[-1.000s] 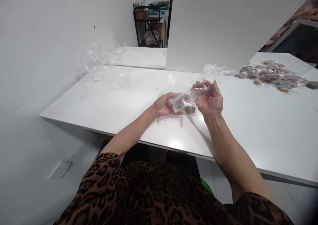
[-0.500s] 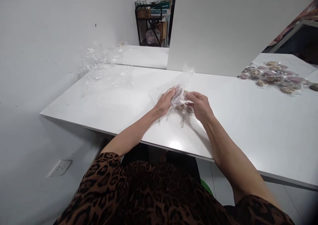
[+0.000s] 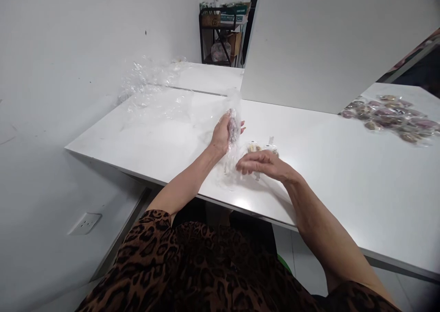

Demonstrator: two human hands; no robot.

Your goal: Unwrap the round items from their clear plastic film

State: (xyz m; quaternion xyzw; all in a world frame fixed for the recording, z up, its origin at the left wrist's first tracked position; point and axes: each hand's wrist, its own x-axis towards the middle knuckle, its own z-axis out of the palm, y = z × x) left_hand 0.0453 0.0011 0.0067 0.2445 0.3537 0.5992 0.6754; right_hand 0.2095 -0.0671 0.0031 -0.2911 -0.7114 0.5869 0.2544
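My left hand (image 3: 221, 132) is closed around a clear plastic bag (image 3: 233, 130) with a purplish thing inside, its exact kind blurred by the film. The bag stands upright above the white table, and its loose film hangs toward the near side. At that lower end my right hand (image 3: 259, 164) has its fingers drawn together on the film, slightly smeared by motion. Just behind the right hand lie small wrapped pieces (image 3: 255, 147) in clear packets, partly hidden by it.
Crumpled clear plastic (image 3: 151, 87) covers the far left of the white table (image 3: 330, 183). A pile of small wrapped pieces (image 3: 392, 117) lies far right. An upright grey panel (image 3: 330, 41) rises behind the table. Further back stands a black shelf cart (image 3: 218, 26).
My left hand has turned the bag upright. My right hand has come down and toward me, drawing the film's end lower. The view has shifted slightly left.
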